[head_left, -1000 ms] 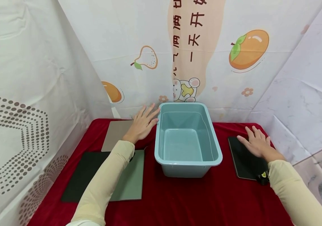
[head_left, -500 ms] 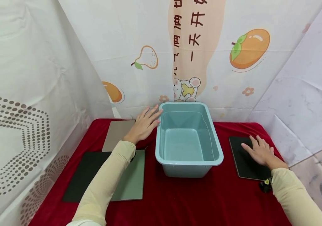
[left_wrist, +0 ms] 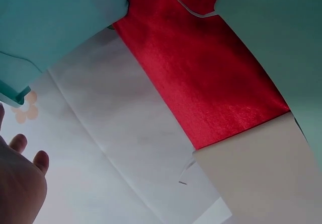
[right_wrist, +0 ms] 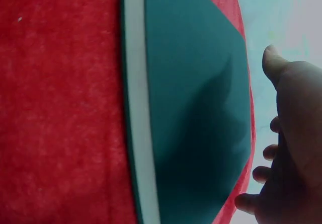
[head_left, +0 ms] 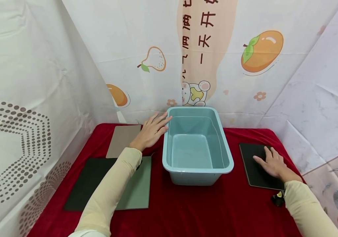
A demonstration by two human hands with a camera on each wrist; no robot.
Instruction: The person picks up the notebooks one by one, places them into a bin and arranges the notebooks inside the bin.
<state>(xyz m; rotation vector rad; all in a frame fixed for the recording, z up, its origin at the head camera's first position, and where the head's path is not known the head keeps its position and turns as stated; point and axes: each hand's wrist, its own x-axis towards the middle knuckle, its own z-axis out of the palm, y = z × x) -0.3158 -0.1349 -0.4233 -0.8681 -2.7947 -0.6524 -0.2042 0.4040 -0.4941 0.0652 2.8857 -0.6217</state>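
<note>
A light blue plastic tub [head_left: 197, 171] stands in the middle of the red cloth, with nothing inside it. My left hand [head_left: 150, 130] is at its left rim, fingers spread and nearly straight, fingertips overlapping the rim in the head view. In the left wrist view part of that hand [left_wrist: 22, 178] shows beside the tub wall [left_wrist: 60, 27]. On the right, my right hand [head_left: 273, 164] hovers over a black-covered notebook [head_left: 253, 161], fingers extended. The right wrist view shows the notebook's pale page edge [right_wrist: 138, 103] and the hand's shadow on its cover [right_wrist: 186, 48].
Left of the tub lie a beige flat notebook-like item [head_left: 121, 140], a black one [head_left: 86, 184] and a grey-green one [head_left: 137, 194], partly behind my left forearm. Printed white curtains [head_left: 145, 33] enclose the back and sides of the red-covered table [head_left: 186, 210].
My right hand has shifted to the right and slightly toward me above the black notebook. The left hand has edged a little further over the tub's rim. The tub stays in place.
</note>
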